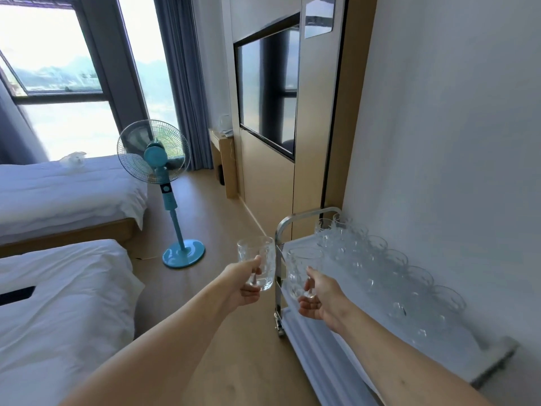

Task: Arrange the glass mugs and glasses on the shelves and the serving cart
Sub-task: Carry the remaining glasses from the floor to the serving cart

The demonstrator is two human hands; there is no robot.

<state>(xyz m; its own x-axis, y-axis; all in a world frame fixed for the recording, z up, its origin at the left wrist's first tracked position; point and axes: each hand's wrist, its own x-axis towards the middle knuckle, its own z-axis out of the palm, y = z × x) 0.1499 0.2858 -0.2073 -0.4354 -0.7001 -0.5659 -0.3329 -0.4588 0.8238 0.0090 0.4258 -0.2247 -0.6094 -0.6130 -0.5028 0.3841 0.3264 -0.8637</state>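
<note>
- Two clear glass mugs in the air, one per hand, both upright and carried out in front of the person.
- Left hand (244,284) curled round the handle of the left clear glass mug (259,263); mug hangs over the wood floor, just left of the cart frame.
- Right hand (317,295) curled round the handle of the right clear glass mug (301,271); this mug sits above the near-left edge of the cart's top tray.
- White-trayed serving cart with chrome tube frame (304,216) stands against the white wall; its top tray already carries a row of clear glass mugs (389,265) along the wall side, running from the far end toward the near end.
- Front strip of the top tray looks unfilled; lower tray (310,335) partly in view, contents not clear.
- Step in hand, as judged: delivery of two more mugs to the cart top.
- Next move calls for lowering each mug onto the open strip beside the row, bases flat, without knocking glass on glass or on the chrome rail.
- Nearby: teal standing fan (159,168), two white beds, wall-mounted dark screen (268,92).
</note>
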